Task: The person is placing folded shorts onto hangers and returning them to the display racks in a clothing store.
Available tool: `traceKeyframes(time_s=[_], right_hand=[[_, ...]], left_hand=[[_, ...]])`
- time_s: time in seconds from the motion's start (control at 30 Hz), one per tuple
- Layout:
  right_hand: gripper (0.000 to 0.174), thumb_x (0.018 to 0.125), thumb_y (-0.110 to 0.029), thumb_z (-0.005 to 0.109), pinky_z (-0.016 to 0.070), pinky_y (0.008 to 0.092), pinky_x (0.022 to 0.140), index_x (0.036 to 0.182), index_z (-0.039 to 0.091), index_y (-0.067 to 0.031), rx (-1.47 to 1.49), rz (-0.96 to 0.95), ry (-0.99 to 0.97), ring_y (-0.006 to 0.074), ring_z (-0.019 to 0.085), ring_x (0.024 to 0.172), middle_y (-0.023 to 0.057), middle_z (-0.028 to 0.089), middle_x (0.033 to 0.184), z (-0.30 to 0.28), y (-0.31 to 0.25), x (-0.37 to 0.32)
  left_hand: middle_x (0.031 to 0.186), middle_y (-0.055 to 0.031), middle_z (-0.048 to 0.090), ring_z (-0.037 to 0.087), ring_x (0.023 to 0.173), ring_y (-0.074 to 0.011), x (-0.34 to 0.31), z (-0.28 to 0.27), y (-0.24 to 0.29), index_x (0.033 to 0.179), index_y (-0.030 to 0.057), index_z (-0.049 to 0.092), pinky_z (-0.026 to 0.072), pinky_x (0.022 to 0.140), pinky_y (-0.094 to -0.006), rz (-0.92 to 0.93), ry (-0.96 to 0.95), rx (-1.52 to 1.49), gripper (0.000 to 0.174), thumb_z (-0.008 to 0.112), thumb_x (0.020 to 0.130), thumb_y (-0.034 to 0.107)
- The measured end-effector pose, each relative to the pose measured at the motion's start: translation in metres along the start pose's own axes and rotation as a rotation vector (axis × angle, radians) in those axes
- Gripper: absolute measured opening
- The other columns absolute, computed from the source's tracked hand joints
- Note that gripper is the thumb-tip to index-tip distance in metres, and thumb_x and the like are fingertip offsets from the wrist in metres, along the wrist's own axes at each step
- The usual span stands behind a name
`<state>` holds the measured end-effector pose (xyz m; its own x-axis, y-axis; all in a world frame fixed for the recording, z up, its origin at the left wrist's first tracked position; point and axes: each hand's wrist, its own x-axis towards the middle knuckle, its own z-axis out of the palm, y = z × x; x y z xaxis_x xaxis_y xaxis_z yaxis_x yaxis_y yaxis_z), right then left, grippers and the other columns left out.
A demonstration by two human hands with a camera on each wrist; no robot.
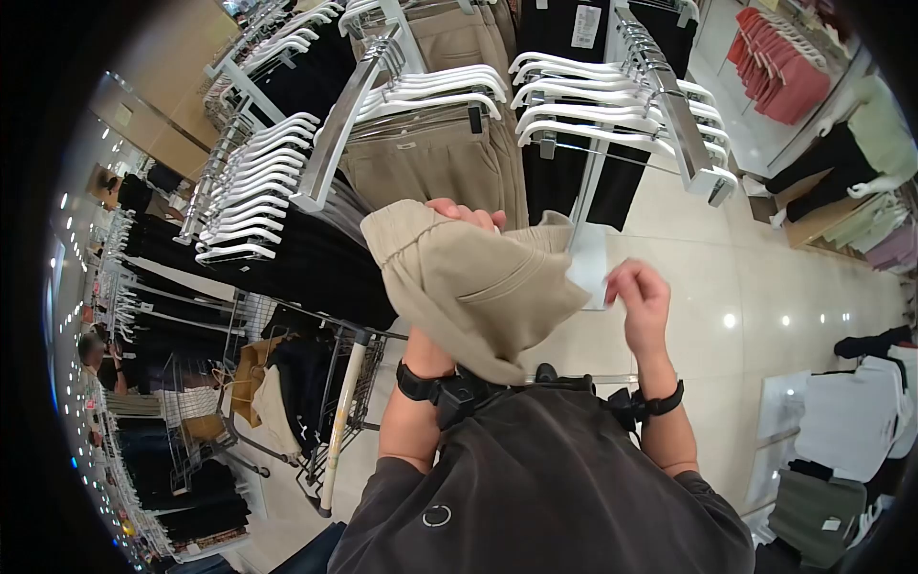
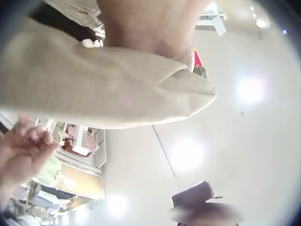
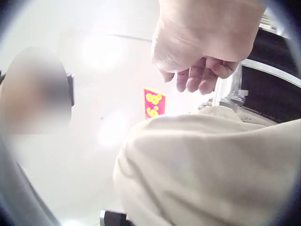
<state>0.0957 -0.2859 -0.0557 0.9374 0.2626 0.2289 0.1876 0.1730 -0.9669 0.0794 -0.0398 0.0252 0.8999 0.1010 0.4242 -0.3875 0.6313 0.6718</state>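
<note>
Beige trousers (image 1: 478, 277) with an elastic waistband hang bunched over my left forearm in the head view. My left hand (image 1: 466, 212) grips them from behind, and only its fingers show over the top edge. In the left wrist view the cloth (image 2: 108, 89) covers most of that hand. To the right of the trousers, my right hand (image 1: 641, 292) is raised with loosely bent fingers and nothing in it. The right wrist view has this hand (image 3: 207, 47) just above the beige fabric (image 3: 211, 165), apart from it.
Ahead stand metal rails (image 1: 349, 115) with white hangers (image 1: 435, 81) carrying beige and black trousers. A second rail (image 1: 684, 134) juts toward me at the right. On the left is a shopping cart (image 1: 344, 421) with clothes in it. Folded garments (image 1: 851, 416) lie at the lower right.
</note>
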Motion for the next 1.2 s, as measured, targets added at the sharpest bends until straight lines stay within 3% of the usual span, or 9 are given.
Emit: traceKeyframes(time_s=[0.1,0.2,0.3,0.43,0.53,0.67,0.77,1.0,1.2], right_hand=[[0.048,0.099,-0.040,0.046,0.0399,0.0322,0.092,0.134,0.052,-0.0071,-0.023,0.018,0.115,0.0171,0.057,0.111,0.0094,0.058,0.129,0.005,0.001,0.023],[0.077,0.096,-0.065,0.032,0.0331,0.0367,0.107,0.145,0.039,-0.0060,0.169,0.284,-0.143,0.0217,0.047,0.128,0.0117,0.053,0.136,0.001,0.047,0.024],[0.082,0.094,-0.068,0.034,0.0370,0.0360,0.105,0.141,0.044,-0.0012,0.496,0.462,-0.507,0.0219,0.052,0.123,0.0122,0.057,0.131,0.008,0.051,0.016],[0.103,0.074,-0.077,0.059,0.0406,0.0344,0.103,0.137,0.046,0.0044,0.511,0.407,-0.716,0.0201,0.054,0.120,0.0125,0.060,0.125,0.005,0.057,0.012],[0.071,0.080,-0.039,0.076,0.0410,0.0335,0.102,0.130,0.052,0.0052,0.325,0.410,-0.690,0.0184,0.053,0.120,0.0107,0.059,0.127,0.015,0.025,0.002],[0.057,0.075,-0.011,0.080,0.0450,0.0279,0.095,0.125,0.058,0.0031,0.101,0.410,-0.681,0.0153,0.058,0.108,0.0077,0.063,0.118,0.024,0.016,-0.009],[0.043,0.078,-0.008,0.077,0.0479,0.0272,0.088,0.117,0.063,0.0022,-0.017,0.577,-0.529,0.0127,0.061,0.098,0.0052,0.068,0.107,0.020,0.031,-0.007],[0.024,0.087,-0.014,0.070,0.0509,0.0267,0.076,0.104,0.065,0.0030,0.159,0.361,-0.067,0.0097,0.062,0.082,0.0048,0.069,0.095,0.002,0.010,0.005],[0.029,0.094,-0.023,0.063,0.0509,0.0261,0.075,0.105,0.064,0.0042,0.082,0.246,0.099,0.0104,0.063,0.083,0.0068,0.069,0.095,-0.015,-0.005,0.033]], left_hand=[[0.083,0.0009,0.041,0.042,0.080,-0.0126,-0.001,0.008,-0.001,0.097,0.0140,0.038,0.0315,0.106,-0.0401,-0.029,-0.105,-0.127,0.008,0.044,0.096,0.007],[0.077,0.0019,0.041,0.041,0.077,-0.0120,0.000,0.015,-0.003,0.092,0.0163,0.039,0.0293,0.107,-0.0429,-0.059,-0.213,-0.257,0.012,0.047,0.096,0.008],[0.074,0.0044,0.046,0.047,0.082,-0.0143,0.004,0.016,-0.006,0.087,0.0205,0.046,0.0273,0.107,-0.0458,-0.048,-0.251,-0.250,0.013,0.056,0.094,0.015],[0.083,0.0049,0.050,0.050,0.095,-0.0174,-0.003,0.005,-0.005,0.088,0.0217,0.049,0.0270,0.108,-0.0452,0.018,-0.184,-0.163,0.013,0.062,0.090,0.018],[0.088,0.0044,0.049,0.049,0.100,-0.0178,-0.014,-0.009,0.002,0.088,0.0221,0.049,0.0267,0.109,-0.0450,0.036,-0.091,-0.155,0.014,0.063,0.088,0.019],[0.089,0.0034,0.048,0.047,0.102,-0.0182,-0.025,-0.023,0.010,0.088,0.0217,0.048,0.0261,0.109,-0.0440,0.041,-0.032,-0.139,0.014,0.062,0.089,0.019],[0.094,-0.0015,0.049,0.047,0.104,-0.0214,-0.031,-0.034,0.012,0.089,0.0187,0.047,0.0269,0.110,-0.0435,0.022,-0.012,-0.111,0.017,0.064,0.087,0.017],[0.131,-0.0130,0.048,0.043,0.122,-0.0265,-0.043,-0.050,0.016,0.095,0.0139,0.049,0.0322,0.110,-0.0440,-0.175,0.110,0.115,0.011,0.058,0.091,0.019],[0.144,-0.0204,0.037,0.046,0.124,-0.0324,-0.037,-0.053,0.008,0.104,0.0091,0.050,0.0491,0.098,-0.0450,-0.476,0.138,-0.236,0.016,0.049,0.096,0.023]])
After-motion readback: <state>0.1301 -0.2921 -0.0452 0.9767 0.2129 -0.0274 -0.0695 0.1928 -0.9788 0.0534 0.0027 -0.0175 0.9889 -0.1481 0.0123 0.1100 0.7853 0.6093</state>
